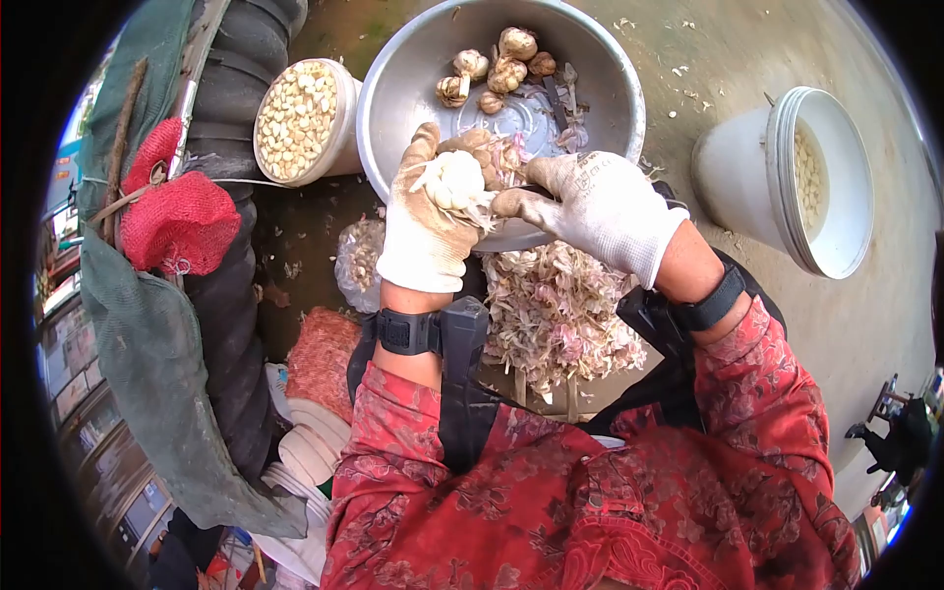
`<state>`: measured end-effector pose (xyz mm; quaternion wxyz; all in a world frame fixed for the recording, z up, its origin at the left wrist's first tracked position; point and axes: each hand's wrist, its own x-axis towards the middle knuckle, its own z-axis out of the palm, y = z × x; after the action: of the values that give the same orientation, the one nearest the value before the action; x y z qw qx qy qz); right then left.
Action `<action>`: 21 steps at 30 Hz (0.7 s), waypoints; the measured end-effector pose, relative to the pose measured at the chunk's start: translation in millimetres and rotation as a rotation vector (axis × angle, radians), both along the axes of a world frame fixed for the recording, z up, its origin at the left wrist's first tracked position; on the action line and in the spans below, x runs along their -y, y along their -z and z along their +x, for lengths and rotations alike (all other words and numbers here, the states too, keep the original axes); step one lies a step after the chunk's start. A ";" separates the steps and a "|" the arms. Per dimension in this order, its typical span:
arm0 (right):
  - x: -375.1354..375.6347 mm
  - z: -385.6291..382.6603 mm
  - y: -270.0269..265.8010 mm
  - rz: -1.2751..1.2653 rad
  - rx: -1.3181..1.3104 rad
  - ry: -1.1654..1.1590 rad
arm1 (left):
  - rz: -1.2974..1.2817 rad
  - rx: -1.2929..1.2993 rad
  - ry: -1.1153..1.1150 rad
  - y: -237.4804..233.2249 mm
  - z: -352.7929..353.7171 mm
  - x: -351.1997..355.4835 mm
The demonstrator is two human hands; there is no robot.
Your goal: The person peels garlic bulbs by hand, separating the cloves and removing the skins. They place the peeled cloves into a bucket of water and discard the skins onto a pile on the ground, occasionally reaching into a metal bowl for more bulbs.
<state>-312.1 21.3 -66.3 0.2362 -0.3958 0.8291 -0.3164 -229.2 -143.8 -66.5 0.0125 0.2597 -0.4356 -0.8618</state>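
I see the left hand [425, 228] cradling a partly peeled garlic bulb [455, 180], at nine o'clock from the right hand [602, 205]; whether the latter pinches loose skin [482, 213], I can't tell

We can read no words for certain; small dark print [588, 175] on the gloved right hand [602, 205] looks like lettering, too blurred for us.

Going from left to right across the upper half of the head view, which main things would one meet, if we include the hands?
Red mesh bag → bucket of garlic cloves → gloved left hand → gloved right hand → white bucket.
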 end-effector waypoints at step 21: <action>59.0 7.3 -27.5 -0.187 0.535 0.220 | 0.330 0.007 -0.269 8.8 1.4 16.1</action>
<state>-304.9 -37.7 -38.9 0.3730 -0.2265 0.7426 -0.5080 -227.7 -159.9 -75.3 0.0831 0.3169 -0.2502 -0.9111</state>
